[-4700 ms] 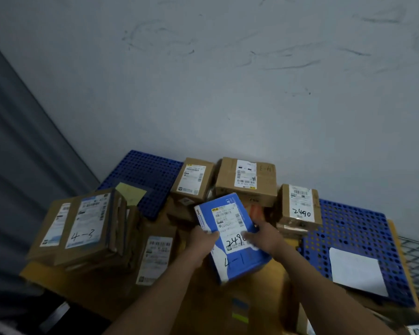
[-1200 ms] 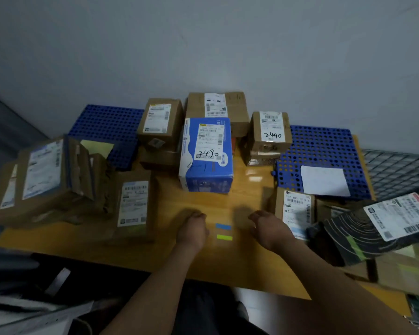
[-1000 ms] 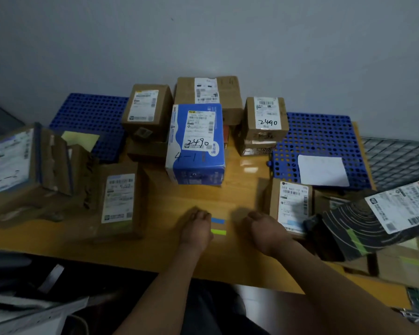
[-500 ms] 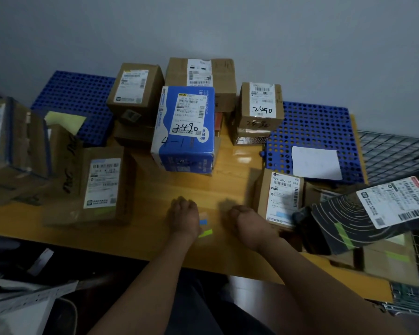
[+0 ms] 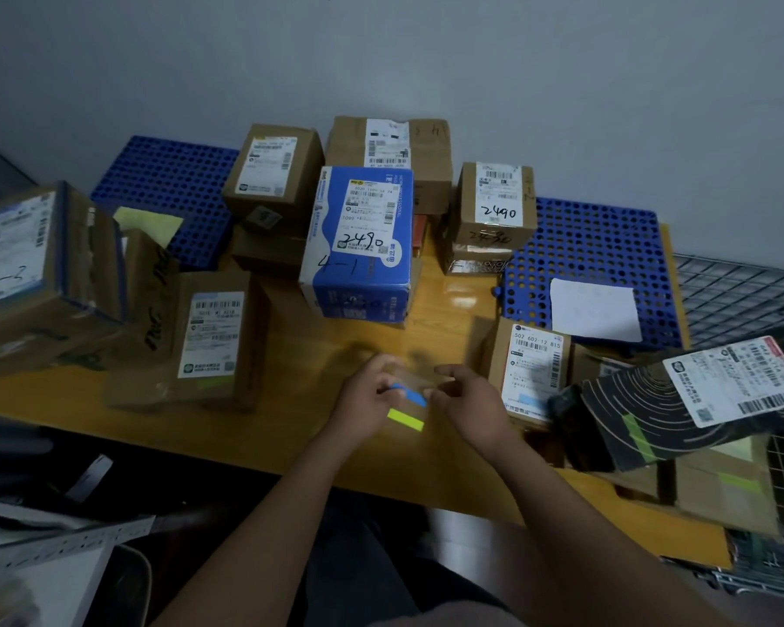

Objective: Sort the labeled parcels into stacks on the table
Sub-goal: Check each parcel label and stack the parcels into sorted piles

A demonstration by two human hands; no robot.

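Standing on the wooden table (image 5: 290,427) among brown cardboard parcels (image 5: 275,174), the blue parcel (image 5: 363,282) is seen with a white label on its top; "2490" is written by hand on the label and "4-1" just below it. The left hand (image 5: 370,400) and the right hand (image 5: 469,402) are held close together in front of it, fingers curled at a blue tape strip (image 5: 409,395); whether the strip is pinched cannot be told.

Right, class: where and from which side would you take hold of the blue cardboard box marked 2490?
Probably by the left and right faces of the blue cardboard box, near its front end, reaching from the near side. Bare wooden table lies in front of it, while brown cardboard parcels crowd its back and flanks.
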